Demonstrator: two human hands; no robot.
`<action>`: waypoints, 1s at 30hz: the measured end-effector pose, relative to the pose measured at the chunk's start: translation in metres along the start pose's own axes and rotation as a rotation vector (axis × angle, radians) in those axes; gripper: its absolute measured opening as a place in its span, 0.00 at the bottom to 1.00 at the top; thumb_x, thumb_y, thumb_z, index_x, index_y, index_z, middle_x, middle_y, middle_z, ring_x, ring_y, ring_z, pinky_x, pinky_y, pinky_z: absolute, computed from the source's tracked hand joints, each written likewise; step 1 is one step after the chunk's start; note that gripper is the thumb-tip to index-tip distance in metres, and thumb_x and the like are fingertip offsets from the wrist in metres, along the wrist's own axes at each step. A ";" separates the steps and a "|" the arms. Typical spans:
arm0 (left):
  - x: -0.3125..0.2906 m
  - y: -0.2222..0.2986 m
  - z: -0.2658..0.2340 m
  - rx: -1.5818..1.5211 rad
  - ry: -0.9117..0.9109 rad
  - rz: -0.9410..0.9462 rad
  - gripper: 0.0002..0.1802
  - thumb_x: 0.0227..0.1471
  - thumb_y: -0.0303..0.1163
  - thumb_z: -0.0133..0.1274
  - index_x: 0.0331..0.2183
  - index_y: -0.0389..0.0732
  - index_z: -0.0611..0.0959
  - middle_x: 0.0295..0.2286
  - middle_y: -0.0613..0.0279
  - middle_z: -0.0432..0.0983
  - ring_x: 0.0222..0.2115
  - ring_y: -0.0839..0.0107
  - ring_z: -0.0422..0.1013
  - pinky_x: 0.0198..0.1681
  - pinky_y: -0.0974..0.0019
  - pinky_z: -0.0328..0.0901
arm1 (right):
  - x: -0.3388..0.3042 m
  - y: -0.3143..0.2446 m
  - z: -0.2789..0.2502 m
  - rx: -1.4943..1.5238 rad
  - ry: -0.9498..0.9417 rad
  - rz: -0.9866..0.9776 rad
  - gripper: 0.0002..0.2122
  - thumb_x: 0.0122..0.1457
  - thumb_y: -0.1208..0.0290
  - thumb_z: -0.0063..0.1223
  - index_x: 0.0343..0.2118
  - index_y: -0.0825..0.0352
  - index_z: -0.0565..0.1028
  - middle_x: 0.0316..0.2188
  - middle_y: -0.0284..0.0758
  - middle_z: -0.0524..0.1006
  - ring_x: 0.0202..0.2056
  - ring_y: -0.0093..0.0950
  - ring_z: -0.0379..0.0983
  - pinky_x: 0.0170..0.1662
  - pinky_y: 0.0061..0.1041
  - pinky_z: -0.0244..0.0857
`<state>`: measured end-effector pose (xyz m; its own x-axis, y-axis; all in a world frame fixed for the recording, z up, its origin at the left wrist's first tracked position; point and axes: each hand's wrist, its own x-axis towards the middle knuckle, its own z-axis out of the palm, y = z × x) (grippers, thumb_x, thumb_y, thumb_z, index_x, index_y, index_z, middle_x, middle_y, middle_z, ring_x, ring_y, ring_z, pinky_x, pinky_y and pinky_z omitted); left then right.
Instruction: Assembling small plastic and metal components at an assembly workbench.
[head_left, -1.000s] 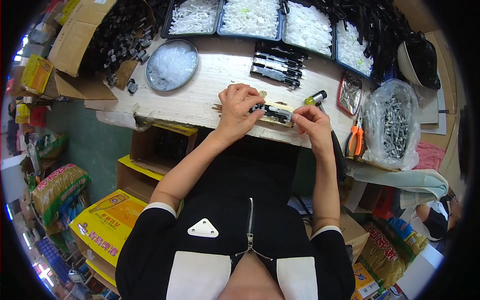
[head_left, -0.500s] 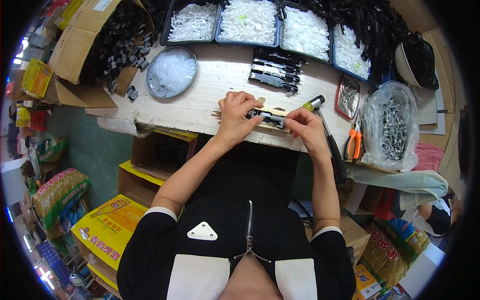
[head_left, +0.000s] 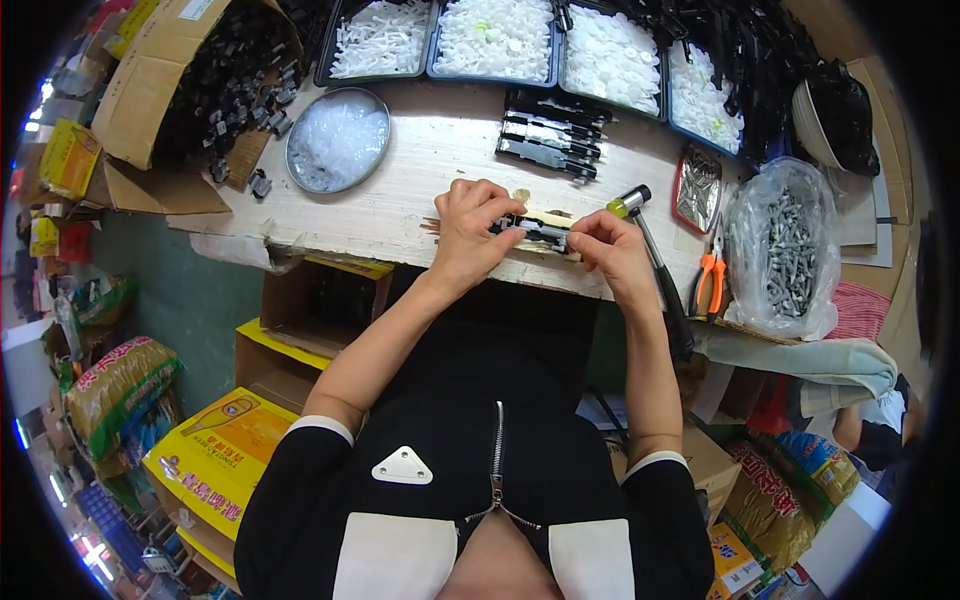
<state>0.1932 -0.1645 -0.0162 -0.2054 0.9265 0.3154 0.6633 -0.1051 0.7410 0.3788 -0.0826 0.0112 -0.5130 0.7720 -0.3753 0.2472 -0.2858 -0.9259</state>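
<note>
A long, narrow black assembly with a grey strip along it (head_left: 541,232) lies near the table's front edge on a light wooden-looking piece. My left hand (head_left: 468,238) grips its left end between thumb and fingers. At the other end, the thumb and fingertips of my right hand (head_left: 612,252) are pinched together on it; whether they hold a smaller piece as well is hidden. Just behind, several similar black assemblies (head_left: 548,153) lie in a row. A hammer with a yellow and black head (head_left: 630,201) rests right beside my right hand.
Across the back stand black trays of white plastic pieces (head_left: 495,45). Left are a round metal dish of clear pieces (head_left: 338,140) and a carton of black parts (head_left: 165,75). Right are a red tray (head_left: 697,190), orange-handled pliers (head_left: 709,287) and a plastic bag of grey parts (head_left: 788,250).
Both hands keep nearly the same grip on the black assembly, with only slight finger movement. The whole view has shifted a little.
</note>
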 end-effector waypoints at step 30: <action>-0.005 -0.006 0.003 0.102 -0.006 0.114 0.04 0.33 0.28 0.58 0.17 0.47 0.78 0.27 0.73 0.69 0.35 0.71 0.60 0.40 0.65 0.48 | 0.017 0.012 -0.003 -0.301 0.013 0.025 0.06 0.46 0.73 0.55 0.21 0.65 0.68 0.14 0.25 0.67 0.15 0.13 0.59 0.17 0.13 0.50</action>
<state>0.1925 -0.1676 -0.0244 -0.1210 0.9128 0.3901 0.7520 -0.1722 0.6362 0.3752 -0.0711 -0.0060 -0.4936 0.7745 -0.3955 0.4935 -0.1250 -0.8607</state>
